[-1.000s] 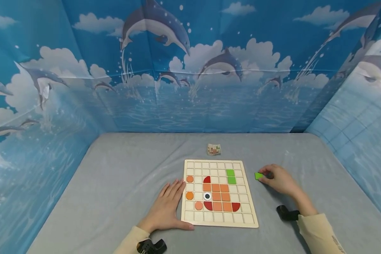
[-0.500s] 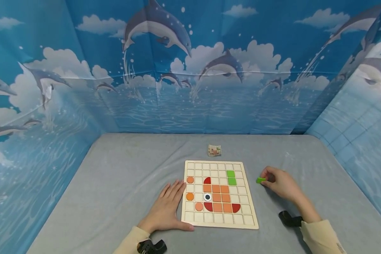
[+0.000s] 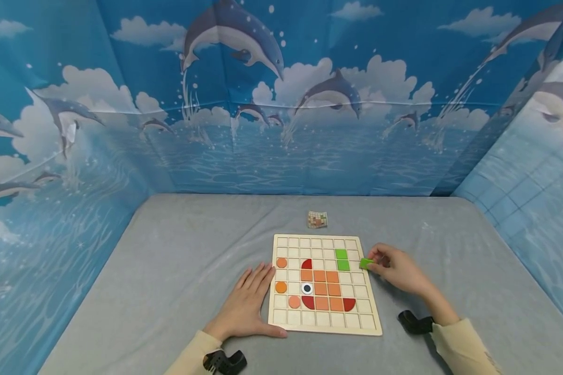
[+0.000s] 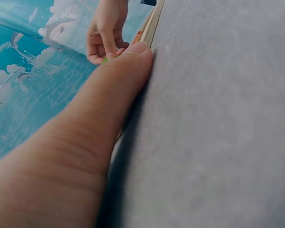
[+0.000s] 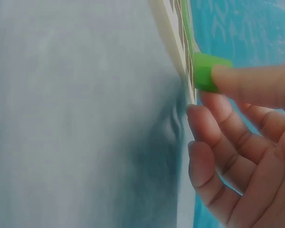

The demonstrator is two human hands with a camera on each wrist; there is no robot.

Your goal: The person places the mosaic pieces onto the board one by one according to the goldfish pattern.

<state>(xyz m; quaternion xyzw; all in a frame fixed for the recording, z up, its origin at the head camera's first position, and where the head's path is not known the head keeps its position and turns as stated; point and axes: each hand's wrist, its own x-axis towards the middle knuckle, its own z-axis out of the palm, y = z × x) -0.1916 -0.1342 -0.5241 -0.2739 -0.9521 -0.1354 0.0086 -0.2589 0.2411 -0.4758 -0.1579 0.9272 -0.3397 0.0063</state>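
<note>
A pale wooden grid board (image 3: 326,320) lies on the table with coloured tiles in its cells. My left hand (image 3: 246,302) rests spread at the board's left edge, its thumb along the near corner; in the left wrist view that thumb (image 4: 118,71) touches the board's side. Between thumb and fingers, my right hand (image 3: 401,268) pinches a green tile (image 5: 206,71) at the board's right edge. Two green squares (image 3: 342,259) sit in cells just left of it. Orange squares (image 3: 326,283), red rounded pieces (image 3: 349,304), a black-and-white eye disc (image 3: 307,288) and orange discs (image 3: 281,287) fill other cells.
A small patterned card (image 3: 317,219) lies beyond the board's far edge. The grey cloth-covered table (image 3: 192,250) extends around the board. A blue dolphin-print curtain (image 3: 281,156) stands behind and at both sides. Black wrist cameras (image 3: 415,323) are worn on both wrists.
My right hand has moved left with the green tile, from the cloth beside the board to its right edge. The tile was turned between the fingers on the way. My left hand stays put.
</note>
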